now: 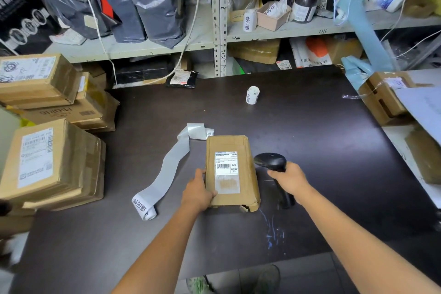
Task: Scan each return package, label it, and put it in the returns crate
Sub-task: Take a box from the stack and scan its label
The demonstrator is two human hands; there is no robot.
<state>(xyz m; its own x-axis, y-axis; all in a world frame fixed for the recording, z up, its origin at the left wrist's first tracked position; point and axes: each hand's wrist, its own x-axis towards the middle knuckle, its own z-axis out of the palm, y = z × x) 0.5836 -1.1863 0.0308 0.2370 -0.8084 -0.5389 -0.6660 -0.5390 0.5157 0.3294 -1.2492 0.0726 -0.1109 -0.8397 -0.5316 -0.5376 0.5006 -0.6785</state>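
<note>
Head view is showing a brown cardboard package lying flat on the dark table, near the middle. It is wearing glossy tape and a white shipping label with a barcode (its near right corner is torn open). The left hand is gripping the package's left edge, thumb resting on top. The right hand is curling round the handle of a black barcode scanner, just right of the package. A loose strip of return stickers is trailing to the left, and a small sticker roll is standing farther back.
</note>
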